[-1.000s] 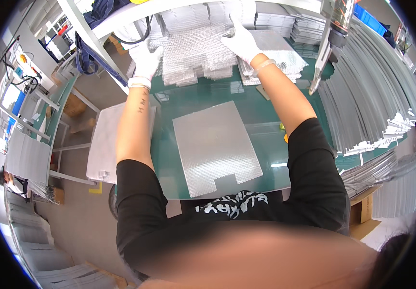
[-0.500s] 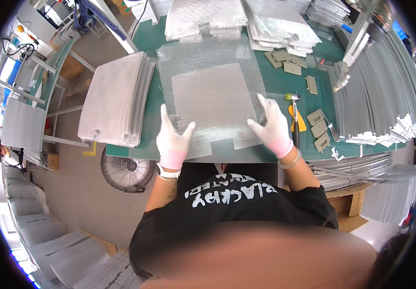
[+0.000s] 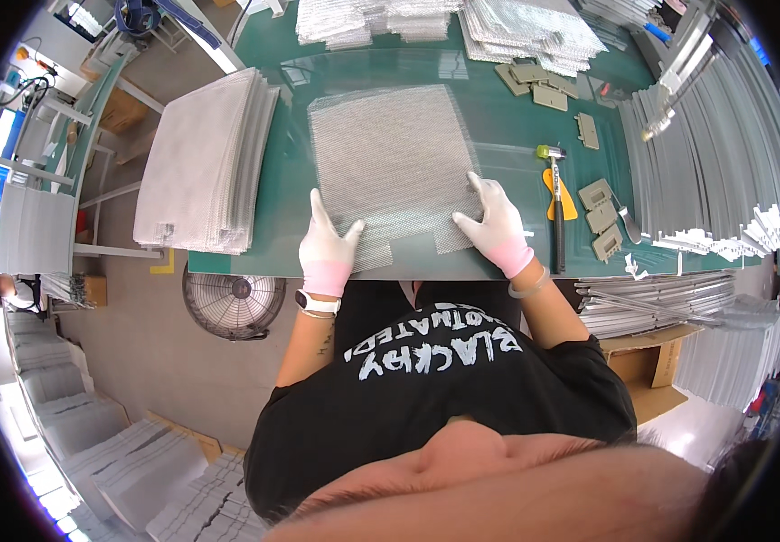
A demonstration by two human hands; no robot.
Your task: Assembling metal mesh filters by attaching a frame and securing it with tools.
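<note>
Mesh sheet (image 3: 390,149) lies flat on the green surface (image 3: 291,163), straight in front of you, its notched edge close to the side where you stand. Whether it is one layer or two is hard to tell, though a paler area within the mesh suggests another sheet against it.

Your left hand (image 3: 327,242) is at the near left corner, thumb and forefinger spread wide, with the thumb over the mesh and the forefinger along the side edge. Your right hand (image 3: 497,233) mirrors it at the right edge, also spread wide. Neither closes around anything; how hard the fingertips press, you cannot tell from here.

The step in hand looks like squaring the sheet, and it calls for even, light pressure from both sides. Keep your forefingers as straight guides along the edges, and let your thumbs steady the corners beside the notch. Thin mesh probably bends or snags glove fabric if pushed from one side only, so match your two hands and lift fingertips clear rather than dragging them.

You have room between the pale stack (image 3: 196,163) on the left and the hammer (image 3: 558,212) and yellow scraper (image 3: 567,197) on the right; mind your right elbow near the hammer's handle.
</note>
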